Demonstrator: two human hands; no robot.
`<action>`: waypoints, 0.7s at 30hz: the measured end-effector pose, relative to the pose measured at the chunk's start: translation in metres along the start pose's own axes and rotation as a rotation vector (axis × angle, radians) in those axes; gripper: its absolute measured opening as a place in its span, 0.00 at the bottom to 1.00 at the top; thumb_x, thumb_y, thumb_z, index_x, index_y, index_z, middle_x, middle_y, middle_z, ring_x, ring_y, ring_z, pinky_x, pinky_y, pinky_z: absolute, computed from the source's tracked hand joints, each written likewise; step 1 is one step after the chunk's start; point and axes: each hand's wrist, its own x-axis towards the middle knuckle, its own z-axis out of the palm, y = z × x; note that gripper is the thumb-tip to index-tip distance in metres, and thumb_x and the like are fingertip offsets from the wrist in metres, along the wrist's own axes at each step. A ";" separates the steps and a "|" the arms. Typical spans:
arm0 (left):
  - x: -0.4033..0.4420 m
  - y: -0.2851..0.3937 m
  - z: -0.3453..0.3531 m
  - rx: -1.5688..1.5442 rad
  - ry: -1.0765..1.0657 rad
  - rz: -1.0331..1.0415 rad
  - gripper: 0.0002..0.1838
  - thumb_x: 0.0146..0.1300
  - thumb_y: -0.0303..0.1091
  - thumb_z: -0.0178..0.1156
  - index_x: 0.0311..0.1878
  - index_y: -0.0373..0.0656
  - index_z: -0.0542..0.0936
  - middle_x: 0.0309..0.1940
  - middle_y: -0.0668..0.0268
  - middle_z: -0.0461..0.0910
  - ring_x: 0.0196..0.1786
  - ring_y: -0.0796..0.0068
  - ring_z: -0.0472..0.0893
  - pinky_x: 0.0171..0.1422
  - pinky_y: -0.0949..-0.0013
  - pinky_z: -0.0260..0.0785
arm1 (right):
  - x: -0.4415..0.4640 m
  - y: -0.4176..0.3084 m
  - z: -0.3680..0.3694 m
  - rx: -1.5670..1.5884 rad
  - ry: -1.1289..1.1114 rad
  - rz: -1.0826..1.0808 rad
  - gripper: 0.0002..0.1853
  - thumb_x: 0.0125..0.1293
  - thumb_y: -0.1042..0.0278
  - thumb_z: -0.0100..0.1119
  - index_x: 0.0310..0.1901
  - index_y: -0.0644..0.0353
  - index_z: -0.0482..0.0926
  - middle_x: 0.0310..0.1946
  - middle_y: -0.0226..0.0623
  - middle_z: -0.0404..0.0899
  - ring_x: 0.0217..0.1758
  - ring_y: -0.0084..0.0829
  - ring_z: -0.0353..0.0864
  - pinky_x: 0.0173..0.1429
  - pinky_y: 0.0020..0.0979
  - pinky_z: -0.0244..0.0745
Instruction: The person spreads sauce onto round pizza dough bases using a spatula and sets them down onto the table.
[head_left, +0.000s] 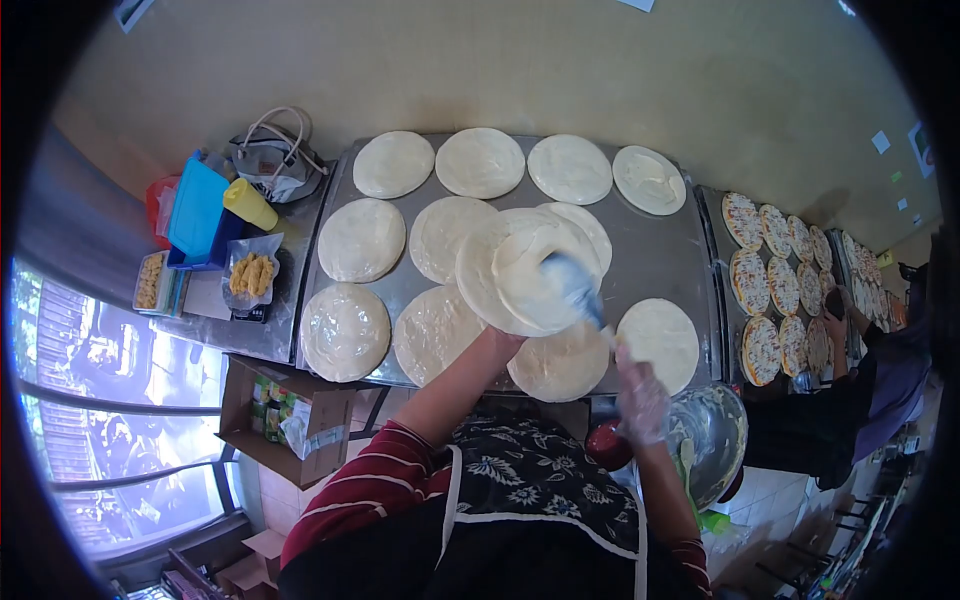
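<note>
My left hand is under a round pizza base and holds it up above the table; its fingers are hidden beneath the dough. A pale cream sauce covers the middle of this base. In a clear plastic glove, my right hand is closed round the handle of a large spoon. The spoon's head is smeared by motion and lies over the sauce. Several more pizza bases with a pale, glossy coating lie around on the metal table.
A metal bowl with sauce on its wall stands at my right, a green utensil in it. Topped pizzas fill a further table, where a person works. A blue container, yellow cup and bag stand at left. Below is a cardboard box.
</note>
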 end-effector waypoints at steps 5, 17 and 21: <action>-0.006 -0.003 0.005 0.116 0.105 0.044 0.26 0.70 0.51 0.55 0.67 0.51 0.72 0.63 0.64 0.76 0.64 0.61 0.77 0.69 0.50 0.69 | 0.026 0.013 -0.011 0.001 0.188 0.178 0.25 0.69 0.72 0.57 0.67 0.37 0.73 0.33 0.43 0.77 0.29 0.47 0.81 0.29 0.47 0.73; -0.016 0.012 0.018 0.409 0.349 0.154 0.30 0.71 0.54 0.54 0.71 0.50 0.68 0.65 0.62 0.75 0.65 0.62 0.76 0.70 0.50 0.70 | 0.035 0.022 -0.020 0.243 0.288 0.174 0.22 0.71 0.74 0.56 0.65 0.43 0.76 0.34 0.42 0.78 0.32 0.45 0.81 0.36 0.44 0.76; -0.003 0.015 0.016 0.504 0.430 0.196 0.31 0.71 0.55 0.54 0.72 0.50 0.67 0.65 0.62 0.74 0.65 0.62 0.75 0.70 0.51 0.70 | 0.012 -0.009 -0.033 0.527 0.111 0.286 0.19 0.70 0.76 0.57 0.61 0.52 0.79 0.42 0.45 0.83 0.44 0.42 0.85 0.48 0.38 0.78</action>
